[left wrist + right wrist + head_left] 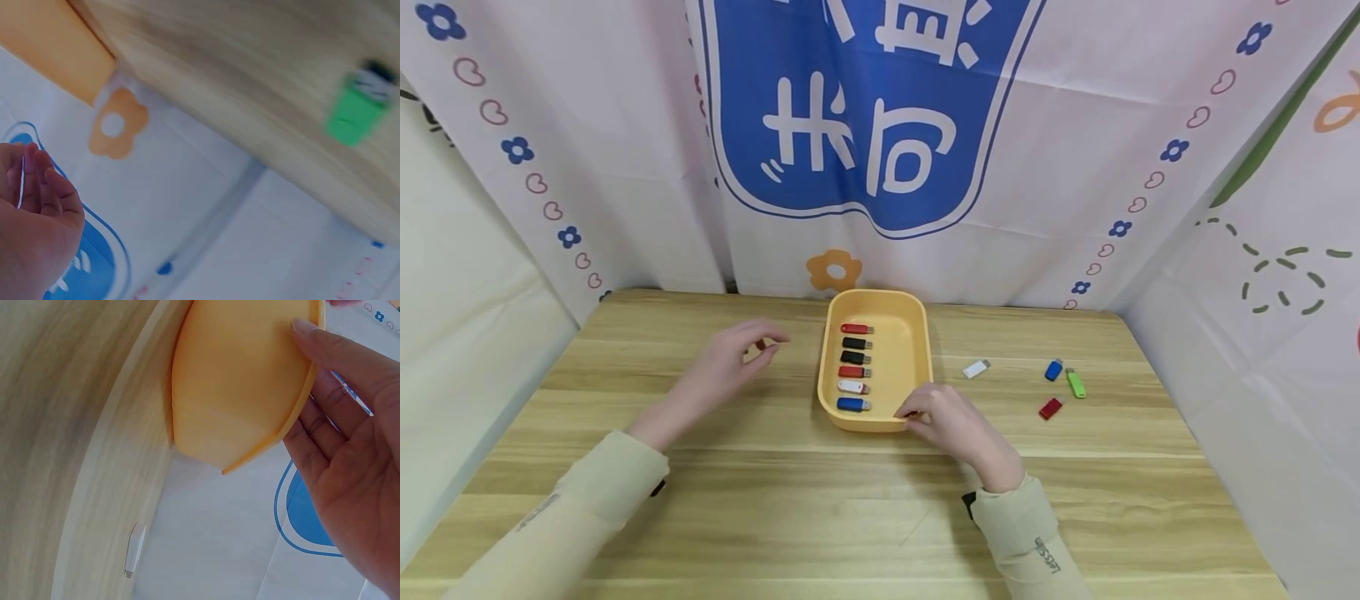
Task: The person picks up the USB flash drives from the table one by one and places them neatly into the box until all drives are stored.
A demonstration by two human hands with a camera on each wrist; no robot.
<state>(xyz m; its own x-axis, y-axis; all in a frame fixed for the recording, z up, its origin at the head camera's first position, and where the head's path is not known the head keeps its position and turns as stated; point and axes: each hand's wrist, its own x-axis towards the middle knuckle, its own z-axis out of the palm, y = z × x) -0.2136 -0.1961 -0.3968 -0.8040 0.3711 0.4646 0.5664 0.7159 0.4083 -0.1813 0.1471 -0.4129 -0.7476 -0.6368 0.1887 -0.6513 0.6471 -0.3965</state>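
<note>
A yellow tray on the wooden table holds several USB drives in a column along its left side: red, black, white and a blue drive nearest the front. My right hand grips the tray's front right corner. In the right wrist view its thumb presses the outer wall while the other fingers go over the rim. A bit of dark red shows under those fingertips, mostly hidden. Left of the tray, my left hand hovers with loosely bent fingers, thumb apart from the index finger, nothing visibly held.
To the tray's right lie a white USB drive, a blue one, a green one and a red one. A blurred green object lies on the table in the left wrist view. A printed curtain hangs behind the table.
</note>
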